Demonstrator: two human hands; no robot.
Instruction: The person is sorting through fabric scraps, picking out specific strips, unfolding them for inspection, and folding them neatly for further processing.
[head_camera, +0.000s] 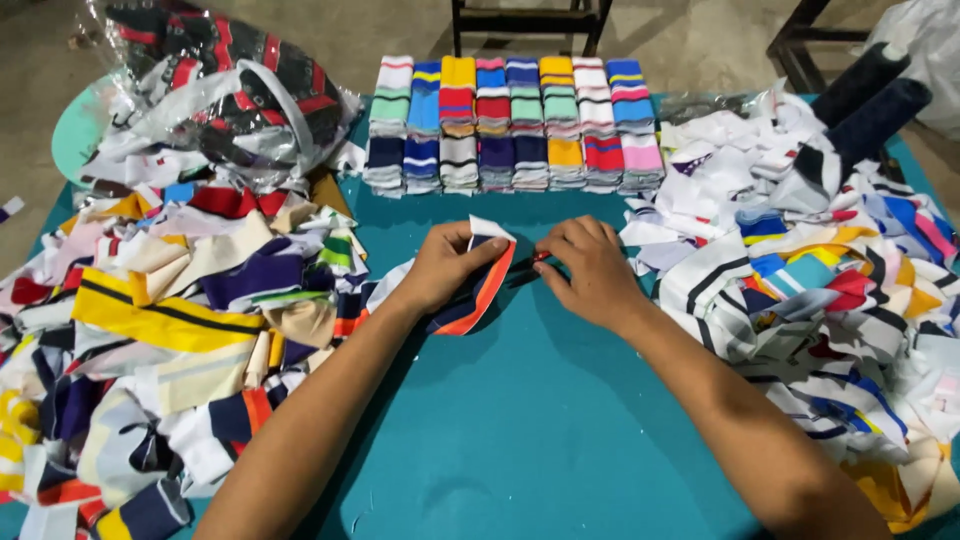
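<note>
Navy collar strip (470, 295) w/ orange-white edge, long axis slanting toward folded stacks (515, 125); left hand (445, 265) and right hand (590, 270) both pinch it closed.

The striped collar strip (470, 300) was matt knit cloth, as were the folded stacks (515, 125); the plastic bag (215, 95) looked glossy, the teal tabletop (530, 420) smooth.

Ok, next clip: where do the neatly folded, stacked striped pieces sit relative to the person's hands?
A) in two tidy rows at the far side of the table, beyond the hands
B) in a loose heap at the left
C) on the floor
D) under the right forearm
A: the folded stacks stand in two rows on the teal table, beyond the left hand and right hand.
</note>
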